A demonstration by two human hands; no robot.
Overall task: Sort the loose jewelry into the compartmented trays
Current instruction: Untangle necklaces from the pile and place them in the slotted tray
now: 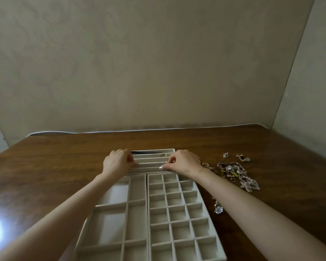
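My left hand (119,162) and right hand (184,162) reach over the slotted tray (152,150) at the far end of the wooden table (64,157). Both have their fingers curled and pinch what looks like a fine chain (151,162), though it is too faint to be sure; it is stretched along one of the long slots between them. A dark strip (143,152) lies in the farthest slot. Nearer me, side by side, sit the large-compartment tray (109,206) and the grid tray (196,185). The loose jewelry pile (233,172) lies on the table, right of the trays, and a crystal piece (218,209) rests just beside the grid tray.
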